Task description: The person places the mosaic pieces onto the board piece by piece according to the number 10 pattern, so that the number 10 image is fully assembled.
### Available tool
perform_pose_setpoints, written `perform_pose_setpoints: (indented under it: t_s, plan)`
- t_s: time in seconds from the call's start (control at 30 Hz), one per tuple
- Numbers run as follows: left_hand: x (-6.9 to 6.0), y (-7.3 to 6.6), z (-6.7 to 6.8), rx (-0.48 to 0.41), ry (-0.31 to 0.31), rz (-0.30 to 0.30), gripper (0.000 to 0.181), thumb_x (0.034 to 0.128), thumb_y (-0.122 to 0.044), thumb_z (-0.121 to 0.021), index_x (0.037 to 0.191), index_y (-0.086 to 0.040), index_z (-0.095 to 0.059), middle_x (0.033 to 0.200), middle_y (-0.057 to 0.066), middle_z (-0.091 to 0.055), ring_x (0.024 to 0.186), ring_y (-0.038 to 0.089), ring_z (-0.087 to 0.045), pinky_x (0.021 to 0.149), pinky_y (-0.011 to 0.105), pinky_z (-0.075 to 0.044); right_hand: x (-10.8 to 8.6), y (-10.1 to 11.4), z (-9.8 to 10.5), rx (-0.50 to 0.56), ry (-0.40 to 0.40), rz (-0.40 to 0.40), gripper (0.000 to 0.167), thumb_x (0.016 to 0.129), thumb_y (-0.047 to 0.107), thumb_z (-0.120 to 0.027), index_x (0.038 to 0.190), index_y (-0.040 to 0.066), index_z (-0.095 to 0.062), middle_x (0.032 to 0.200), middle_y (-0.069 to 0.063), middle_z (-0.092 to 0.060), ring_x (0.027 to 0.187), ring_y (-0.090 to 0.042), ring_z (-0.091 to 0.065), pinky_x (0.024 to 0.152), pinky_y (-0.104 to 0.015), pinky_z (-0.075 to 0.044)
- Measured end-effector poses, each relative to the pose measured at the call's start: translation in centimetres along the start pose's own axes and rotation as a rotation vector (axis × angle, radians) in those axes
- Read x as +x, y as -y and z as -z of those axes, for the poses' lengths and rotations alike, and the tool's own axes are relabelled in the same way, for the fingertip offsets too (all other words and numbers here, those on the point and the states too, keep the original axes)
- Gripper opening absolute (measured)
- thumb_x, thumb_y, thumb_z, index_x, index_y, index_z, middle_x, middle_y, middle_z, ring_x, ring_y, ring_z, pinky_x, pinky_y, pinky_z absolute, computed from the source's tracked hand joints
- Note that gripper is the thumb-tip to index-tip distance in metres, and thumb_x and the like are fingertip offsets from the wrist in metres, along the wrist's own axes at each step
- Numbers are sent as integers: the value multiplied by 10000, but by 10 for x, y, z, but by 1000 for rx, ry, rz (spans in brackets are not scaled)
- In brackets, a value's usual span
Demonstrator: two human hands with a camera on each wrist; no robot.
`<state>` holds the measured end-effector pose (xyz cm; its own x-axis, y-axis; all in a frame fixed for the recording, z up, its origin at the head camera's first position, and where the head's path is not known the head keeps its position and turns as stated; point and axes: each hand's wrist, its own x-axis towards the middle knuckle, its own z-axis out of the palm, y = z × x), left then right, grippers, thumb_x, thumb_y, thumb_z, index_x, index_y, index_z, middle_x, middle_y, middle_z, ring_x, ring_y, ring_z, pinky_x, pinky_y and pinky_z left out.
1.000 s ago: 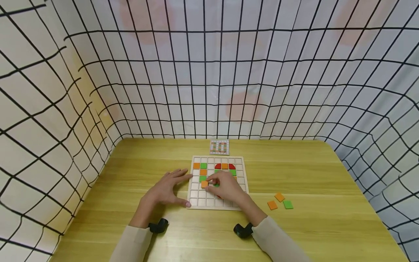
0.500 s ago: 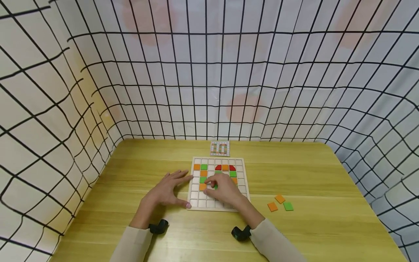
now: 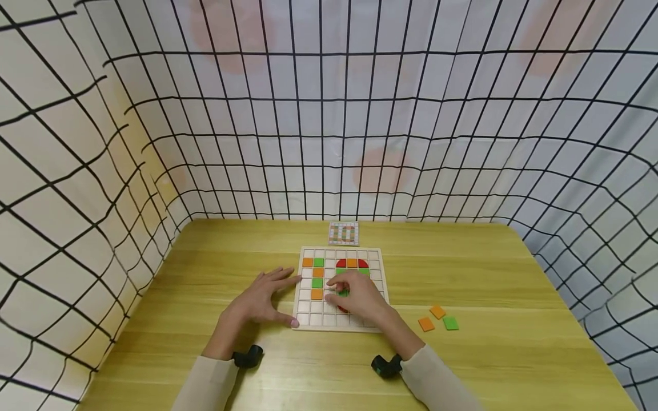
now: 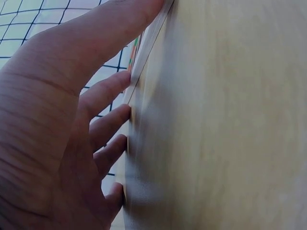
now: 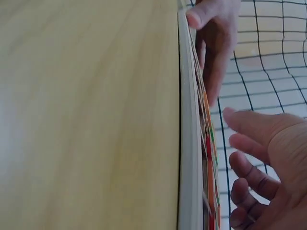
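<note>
A white gridded board (image 3: pixel 308 319) lies on the table, with orange, green and red tiles set in its squares. My left hand (image 3: pixel 264 297) is spread at the board's left side, its thumb and index fingertip touching the edge. Above the board hovers my right hand (image 3: pixel 358 294), fingers loosely bent and nothing between them. Just left of its fingertips, an orange tile (image 3: pixel 316 294) sits in a square below a green tile (image 3: pixel 317 283). In the right wrist view the right hand (image 5: pixel 268 163) is apart from the board. Part of the pattern is hidden under this hand.
Two orange tiles (image 3: pixel 426 324) and a green tile (image 3: pixel 450 323) lie loose on the table right of the board. Behind the board is a small pattern card (image 3: pixel 343 233). A black grid net (image 3: pixel 339 134) over white cloth surrounds the table.
The right hand has set the orange tile into a square below the green one and let it go. It has drawn back slightly right. The left hand has stayed in place.
</note>
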<state>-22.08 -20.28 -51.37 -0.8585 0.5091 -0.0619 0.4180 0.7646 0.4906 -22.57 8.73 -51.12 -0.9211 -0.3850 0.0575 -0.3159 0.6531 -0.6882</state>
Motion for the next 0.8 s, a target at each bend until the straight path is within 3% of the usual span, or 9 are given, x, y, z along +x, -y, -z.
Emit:
perform_pose_setpoints:
  t_s: [0.5, 0.8]
  plan:
    - [3, 3, -4, -18, -9, 2, 1072, 654, -712, -858, 1561, -295, -467, 1697, 63, -308, 1587, 374, -207, 1259, 687, -102, -26, -44, 55, -20, -68, 5, 279, 882, 301, -831, 1104, 138, -790, 835, 45, -594, 750, -154, -492, 623, -249, -390]
    - [0, 1, -2, -23, -10, 3, 1073, 652, -682, -878, 1558, -273, -475, 1695, 76, -311, 1584, 387, -211, 1257, 692, -99, -52, -74, 91, -82, -97, -49, 329, 880, 369, -829, 1115, 144, -783, 855, 50, -584, 785, -159, -505, 647, -255, -412]
